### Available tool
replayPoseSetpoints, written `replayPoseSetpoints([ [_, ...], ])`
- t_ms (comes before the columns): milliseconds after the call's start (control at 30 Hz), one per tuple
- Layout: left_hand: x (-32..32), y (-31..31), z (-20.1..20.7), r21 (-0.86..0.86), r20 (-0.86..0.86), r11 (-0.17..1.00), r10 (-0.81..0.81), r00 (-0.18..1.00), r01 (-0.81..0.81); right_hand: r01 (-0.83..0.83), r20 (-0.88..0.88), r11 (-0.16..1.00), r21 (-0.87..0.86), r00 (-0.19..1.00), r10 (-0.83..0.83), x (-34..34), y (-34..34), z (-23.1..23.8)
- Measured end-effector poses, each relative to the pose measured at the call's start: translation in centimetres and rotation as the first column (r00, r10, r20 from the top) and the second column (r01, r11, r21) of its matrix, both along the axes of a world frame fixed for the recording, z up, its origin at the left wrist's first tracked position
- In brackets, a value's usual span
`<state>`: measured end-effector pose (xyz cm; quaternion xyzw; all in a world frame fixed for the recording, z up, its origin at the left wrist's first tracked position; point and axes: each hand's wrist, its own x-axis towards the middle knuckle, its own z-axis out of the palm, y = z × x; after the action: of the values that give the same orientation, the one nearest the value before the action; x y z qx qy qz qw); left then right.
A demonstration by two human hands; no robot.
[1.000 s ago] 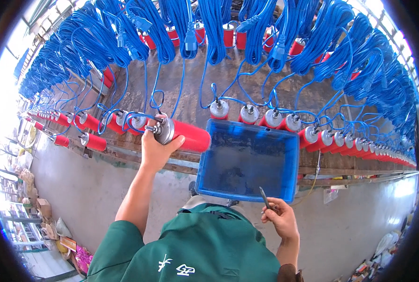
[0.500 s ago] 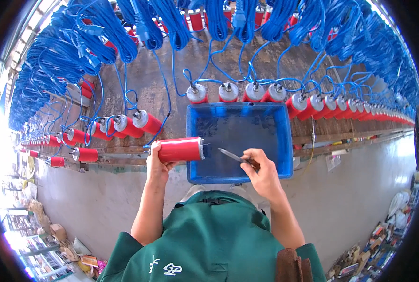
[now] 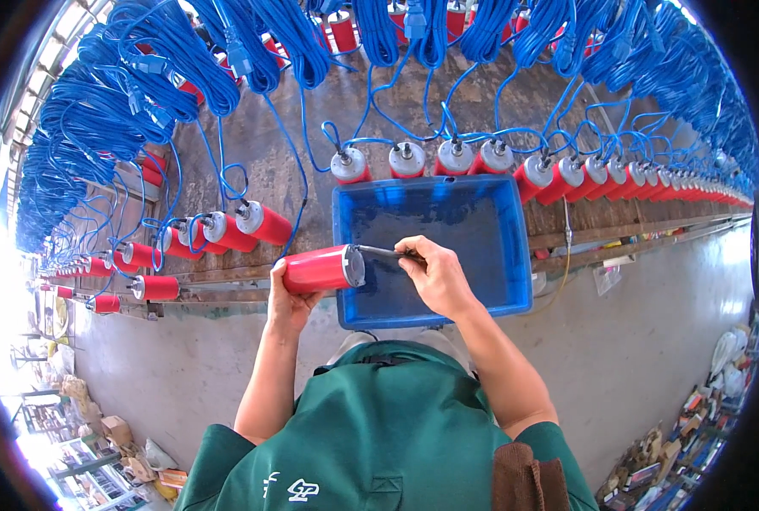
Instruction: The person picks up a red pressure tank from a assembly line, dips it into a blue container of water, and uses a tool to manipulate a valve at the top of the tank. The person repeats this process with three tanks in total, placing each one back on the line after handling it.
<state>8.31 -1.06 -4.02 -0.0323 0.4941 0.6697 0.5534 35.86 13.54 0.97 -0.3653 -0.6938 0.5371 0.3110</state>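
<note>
My left hand [image 3: 288, 300] is wrapped round the near end of a red cylinder [image 3: 315, 271] with a grey metal end cap, held sideways at the left rim of a blue plastic bin [image 3: 432, 323]. In my right hand [image 3: 441, 279] is a slim, dark grey pointed tool [image 3: 379, 251], pinched between the fingers. Its tip is at the cap's upper edge; whether it touches there I cannot tell. The cap's face is turned partly toward the right hand. Water-like dark liquid or a wet floor shows inside the bin.
Red cylinders [image 3: 264, 223] with blue cables line the edge of the brown workbench [image 3: 252, 145], left and right of the bin. Coiled blue cables [image 3: 303, 43] hang above it. A yellowish hose [image 3: 564, 264] dangles at the right. Cluttered shelves [image 3: 98, 464] stand behind at the lower left.
My right hand has moved left and up, bringing the tool's tip to the cylinder's cap. The cylinder has turned slightly, so more of its end face shows.
</note>
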Motion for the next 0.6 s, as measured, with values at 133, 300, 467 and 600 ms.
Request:
replayPoseSetpoints([
  [133,0.1,-0.1,-0.1,-0.003,-0.021,1.0,0.003,1.0,-0.003,-0.098,0.073,0.982,0.162,0.994,0.087,-0.3,0.7,0.8],
  [300,0.5,0.1,0.5,0.008,-0.05,1.0,-0.001,0.999,0.001,-0.111,0.106,0.917,0.383,0.991,0.076,-0.5,1.3,1.2],
  [467,0.5,0.0,0.3,0.0,-0.101,1.0,0.002,0.995,-0.002,-0.099,-0.069,0.995,-0.022,0.993,0.098,0.2,1.4,0.7],
  [600,0.6,0.1,0.5,0.024,-0.108,1.0,-0.016,0.994,0.019,-0.122,-0.334,0.914,-0.388,0.943,-0.016,0.9,1.3,-0.6],
])
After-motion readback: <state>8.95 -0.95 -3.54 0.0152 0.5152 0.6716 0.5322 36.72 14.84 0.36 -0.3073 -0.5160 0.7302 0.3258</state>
